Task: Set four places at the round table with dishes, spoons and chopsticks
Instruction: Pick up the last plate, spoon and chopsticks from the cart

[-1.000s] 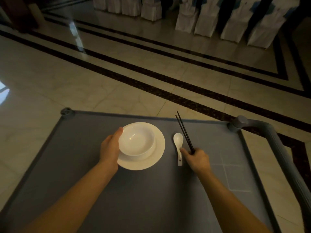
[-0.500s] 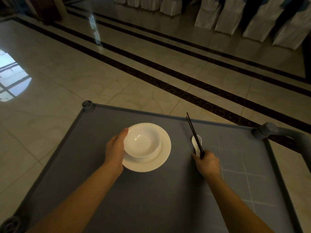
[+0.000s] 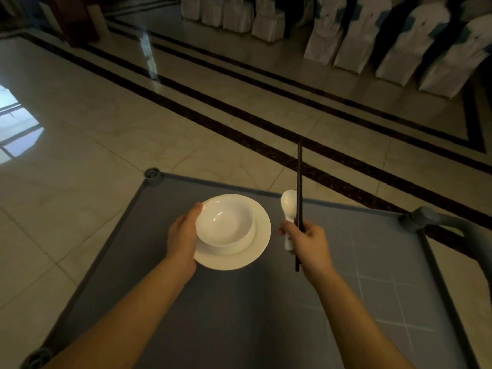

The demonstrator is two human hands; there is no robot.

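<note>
over a gray service cart [image 3: 239, 315] in a dim hall, my left hand [image 3: 183, 235] grips the near-left rim of a white plate [image 3: 257, 245], thumb pressed to the side of the white bowl [image 3: 226, 222] that sits on it; whether the plate rests on the cart top or hangs clear of it i cannot tell. just to its right, my right hand [image 3: 308, 241] is closed around a white spoon [image 3: 288, 205] and a pair of dark chopsticks [image 3: 299, 182] together, both pointing away from me, the chopsticks reaching past the cart's far edge. the cart's gray handle [image 3: 439, 219] curves at far right; white-covered chairs [image 3: 346, 41] line the polished tile floor [image 3: 133, 115] beyond.
</note>
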